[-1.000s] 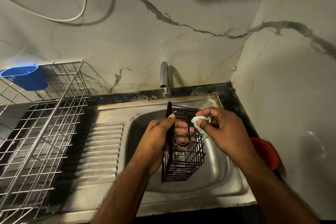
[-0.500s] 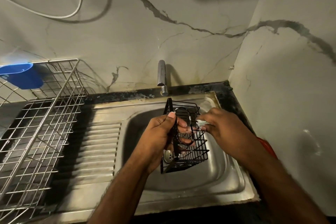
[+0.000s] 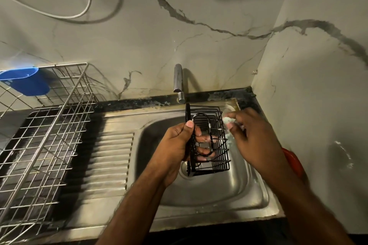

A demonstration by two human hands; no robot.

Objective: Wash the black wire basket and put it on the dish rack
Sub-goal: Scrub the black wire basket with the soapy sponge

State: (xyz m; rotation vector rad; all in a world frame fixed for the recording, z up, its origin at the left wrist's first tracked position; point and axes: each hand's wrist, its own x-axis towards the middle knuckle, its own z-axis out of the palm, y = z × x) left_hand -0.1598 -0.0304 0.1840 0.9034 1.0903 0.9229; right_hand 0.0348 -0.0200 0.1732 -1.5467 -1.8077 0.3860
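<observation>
at nine o'clock the wire dish rack (image 3: pixel 45 137) stands on the counter beside the sink's ribbed drainboard (image 3: pixel 111 157), with a blue plastic cup (image 3: pixel 25 80) hooked on its far rim at about ten o'clock. just past centre, at twelve o'clock, the chrome tap (image 3: pixel 178 82) stands over the steel sink (image 3: pixel 209 195). near the middle of the view the left hand (image 3: pixel 177 149) grips the black wire basket (image 3: pixel 209 141) by its left edge, thumb on the near side and fingers curled through behind the wires, holding it upright above the sink bowl, under the tap. at about two o'clock from the basket, the right hand (image 3: pixel 251 137) pinches a small soapy sponge (image 3: pixel 228 121) in curled fingers, pressed against the basket's upper right corner. at three o'clock, a red bowl (image 3: pixel 292 162) peeks out behind the right forearm, by the wall.
</observation>
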